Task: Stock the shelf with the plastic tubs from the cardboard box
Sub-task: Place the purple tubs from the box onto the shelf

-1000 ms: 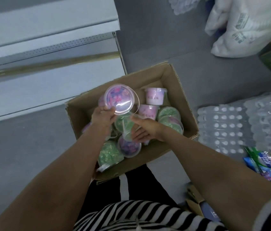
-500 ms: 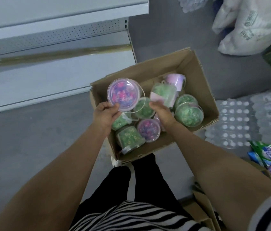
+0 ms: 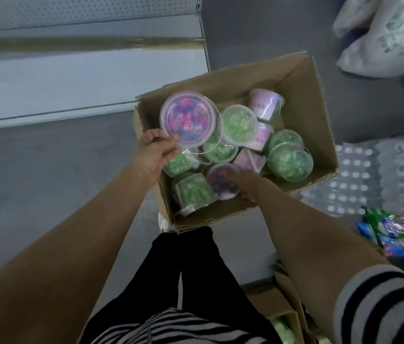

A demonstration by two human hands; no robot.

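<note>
We look down on an open brown cardboard box [image 3: 305, 78] standing on the grey floor, just beside the low white metal shelf [image 3: 77, 78], whose upper part runs out of view at the top edge. The left hand [image 3: 155, 151] is raised over the box's left wall and pinches, between thumb and curled fingers, the rim of a clear round plastic tub with pink and purple contents [image 3: 188, 119], its lid turned towards us; the fingers under the tub are hidden. The right hand [image 3: 244, 180] reaches down into the box, fingers curled round a smaller-looking clear tub with purple contents [image 3: 222, 183] near the front wall; how firmly it grips we cannot tell, since the fingertips are blurred. The other tubs lie jumbled in the box, several with green contents [image 3: 239, 122] and a few pale lilac ones [image 3: 265, 105] on their sides; their printed labels are too blurred to read. At the right, shrink-wrapped packs of water bottles [image 3: 369, 175] are cut off by the frame, as are white plastic sacks [image 3: 384, 38] at the upper right.
</note>
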